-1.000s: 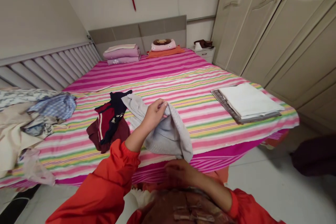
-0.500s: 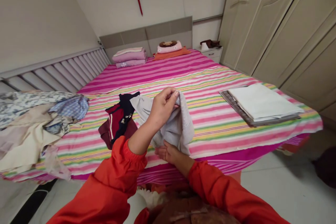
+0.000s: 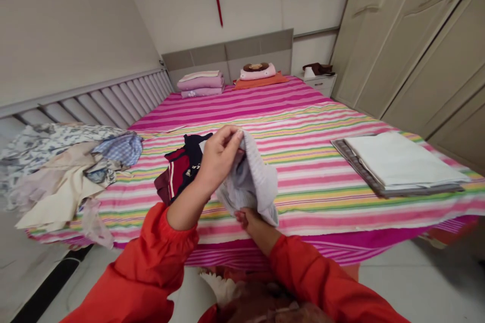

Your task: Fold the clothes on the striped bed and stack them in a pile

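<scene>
Left hand (image 3: 217, 159): is pinching the top edge of the grey garment (image 3: 252, 181), thumb and fingers pressed together on the cloth and raised above the near edge of the bed.
Right hand (image 3: 247, 218): is touching the garment's lower edge from beneath. The cloth is covering the fingertips, so I cannot tell whether they are clamping it.
Grey garment: is hanging bunched between the two hands, off the sheet and over the near side of the striped bed (image 3: 303, 171).
Maroon and navy garment (image 3: 180, 171): is lying crumpled on the sheet, just behind the left hand.
Loose laundry heap (image 3: 64, 176): is sprawling over the bed's left corner, well apart from the hands.
Folded stack (image 3: 397, 161): white on grey, is lying flat on the right side of the bed.
Folded purple bedding (image 3: 200, 83): is sitting at the headboard, beside a pillow on orange cloth (image 3: 259, 73).
Wardrobe (image 3: 417, 45): is standing along the right wall.
</scene>
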Tool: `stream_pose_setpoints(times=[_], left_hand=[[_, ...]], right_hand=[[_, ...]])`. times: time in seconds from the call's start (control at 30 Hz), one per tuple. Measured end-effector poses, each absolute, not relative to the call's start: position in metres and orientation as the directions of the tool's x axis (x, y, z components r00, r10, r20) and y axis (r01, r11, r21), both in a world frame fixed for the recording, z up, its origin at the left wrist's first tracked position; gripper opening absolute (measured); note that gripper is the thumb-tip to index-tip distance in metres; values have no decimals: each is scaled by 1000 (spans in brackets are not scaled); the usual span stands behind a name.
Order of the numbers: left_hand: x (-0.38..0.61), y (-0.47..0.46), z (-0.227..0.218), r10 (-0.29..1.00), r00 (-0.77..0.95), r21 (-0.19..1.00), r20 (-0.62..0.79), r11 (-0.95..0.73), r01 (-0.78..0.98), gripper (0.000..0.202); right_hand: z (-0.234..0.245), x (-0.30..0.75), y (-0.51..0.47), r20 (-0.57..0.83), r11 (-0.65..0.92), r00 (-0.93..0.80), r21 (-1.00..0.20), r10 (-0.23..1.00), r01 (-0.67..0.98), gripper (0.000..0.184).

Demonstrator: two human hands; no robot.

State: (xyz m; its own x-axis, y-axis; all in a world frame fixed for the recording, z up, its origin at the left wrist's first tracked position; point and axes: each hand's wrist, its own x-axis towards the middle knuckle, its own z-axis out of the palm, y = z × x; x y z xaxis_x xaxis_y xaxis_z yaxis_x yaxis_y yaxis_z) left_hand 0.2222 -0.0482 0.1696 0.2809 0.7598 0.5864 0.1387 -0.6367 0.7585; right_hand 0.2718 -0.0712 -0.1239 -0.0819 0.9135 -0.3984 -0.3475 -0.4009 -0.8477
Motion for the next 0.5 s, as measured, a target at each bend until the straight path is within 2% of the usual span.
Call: stream_pose_setpoints(times=[0.13,0.27,0.37,0.43,0.5], left_hand=[[182,-39,193,673,184,595,716,-727,342,23],[134,-27,224,534,18,452,845,-732,509,27],[100,-14,247,417,-120,397,901,-679,618,29],[82,-6,260,382,-185,394,906,-593,703,27],[72,-1,268,378,-225,403,898,-503,765,22]], right_hand=[[-87,322,-81,-434,-415,41,-882,900,-224,30],[-23,410,-82,-323,-313,189,-946,927,-82,23],[37,481,-76,-144,-162,304,-986,942,32,16],[78,521,-68,1,-51,347,-989,938,141,13],[115,551,-61,305,113,398,-892,865,438,12]])
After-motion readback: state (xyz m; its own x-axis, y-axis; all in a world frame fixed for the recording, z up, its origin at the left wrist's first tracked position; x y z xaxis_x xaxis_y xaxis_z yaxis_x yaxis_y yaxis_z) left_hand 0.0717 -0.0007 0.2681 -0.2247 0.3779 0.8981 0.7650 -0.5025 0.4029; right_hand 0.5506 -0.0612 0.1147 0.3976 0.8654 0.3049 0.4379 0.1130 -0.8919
